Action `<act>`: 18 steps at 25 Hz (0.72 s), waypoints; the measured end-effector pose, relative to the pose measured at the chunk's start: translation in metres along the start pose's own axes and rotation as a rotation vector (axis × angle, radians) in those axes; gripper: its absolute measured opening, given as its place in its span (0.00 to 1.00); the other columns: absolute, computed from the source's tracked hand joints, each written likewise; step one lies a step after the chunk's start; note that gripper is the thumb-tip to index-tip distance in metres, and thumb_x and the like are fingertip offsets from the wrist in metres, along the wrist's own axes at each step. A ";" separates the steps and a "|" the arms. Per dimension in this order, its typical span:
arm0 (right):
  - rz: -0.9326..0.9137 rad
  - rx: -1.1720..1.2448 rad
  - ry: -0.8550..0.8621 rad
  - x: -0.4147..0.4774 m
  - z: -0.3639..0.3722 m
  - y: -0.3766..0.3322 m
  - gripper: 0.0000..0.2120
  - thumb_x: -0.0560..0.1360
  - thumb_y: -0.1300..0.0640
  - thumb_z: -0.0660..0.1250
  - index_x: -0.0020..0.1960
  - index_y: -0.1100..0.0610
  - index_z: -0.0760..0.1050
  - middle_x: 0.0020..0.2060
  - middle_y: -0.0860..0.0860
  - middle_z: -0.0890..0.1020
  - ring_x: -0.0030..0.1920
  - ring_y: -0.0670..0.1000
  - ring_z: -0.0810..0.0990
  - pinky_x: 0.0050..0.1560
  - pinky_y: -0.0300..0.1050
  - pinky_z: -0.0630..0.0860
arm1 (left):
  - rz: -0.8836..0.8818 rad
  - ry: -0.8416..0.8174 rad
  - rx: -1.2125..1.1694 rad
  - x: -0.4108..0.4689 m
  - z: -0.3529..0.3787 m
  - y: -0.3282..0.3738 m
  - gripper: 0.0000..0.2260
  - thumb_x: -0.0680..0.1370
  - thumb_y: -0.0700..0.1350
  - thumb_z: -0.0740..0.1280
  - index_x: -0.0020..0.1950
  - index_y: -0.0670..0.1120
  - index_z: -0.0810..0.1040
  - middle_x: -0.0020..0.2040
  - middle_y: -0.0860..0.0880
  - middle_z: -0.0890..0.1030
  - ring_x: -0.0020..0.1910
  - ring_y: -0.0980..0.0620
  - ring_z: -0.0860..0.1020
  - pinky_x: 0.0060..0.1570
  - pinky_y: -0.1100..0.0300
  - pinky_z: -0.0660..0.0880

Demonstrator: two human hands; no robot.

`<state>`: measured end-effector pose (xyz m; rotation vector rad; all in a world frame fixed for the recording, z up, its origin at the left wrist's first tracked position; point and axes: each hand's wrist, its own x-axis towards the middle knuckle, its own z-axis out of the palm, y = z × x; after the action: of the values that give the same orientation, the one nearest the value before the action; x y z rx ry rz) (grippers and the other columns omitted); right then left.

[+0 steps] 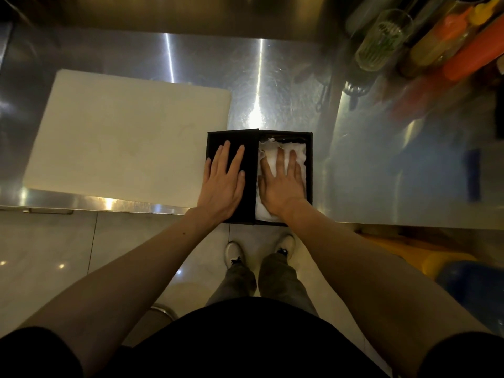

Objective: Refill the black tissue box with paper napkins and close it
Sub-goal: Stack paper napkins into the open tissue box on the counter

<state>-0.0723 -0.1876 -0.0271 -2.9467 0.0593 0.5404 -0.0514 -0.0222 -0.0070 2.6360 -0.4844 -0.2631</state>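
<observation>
Inside black tissue box [309,170], white napkins [300,155], lid [252,170] open

Bare steel counter [272,85] behind the box [309,170]; bottles [450,47] crowd far right.

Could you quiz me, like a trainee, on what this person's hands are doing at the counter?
1. True or false: the black tissue box is already closed.
2. Which hand presses the white napkins? A) left hand B) right hand
3. What lies under the left hand?

Key: 1. False, the lid lies open. 2. B. 3. The opened lid, beside the cutting board.
</observation>
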 end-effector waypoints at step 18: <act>0.178 0.996 0.176 -0.061 -0.043 0.047 0.23 0.81 0.53 0.57 0.75 0.54 0.61 0.75 0.53 0.63 0.74 0.50 0.62 0.75 0.48 0.57 | -0.608 0.288 -0.820 -0.009 -0.053 -0.006 0.19 0.80 0.49 0.60 0.70 0.47 0.72 0.52 0.51 0.81 0.49 0.54 0.79 0.51 0.59 0.76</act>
<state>-0.1170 -0.2403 0.0280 -2.0033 0.4623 0.1698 -0.0439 0.0066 0.0385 1.8845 0.4554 -0.1988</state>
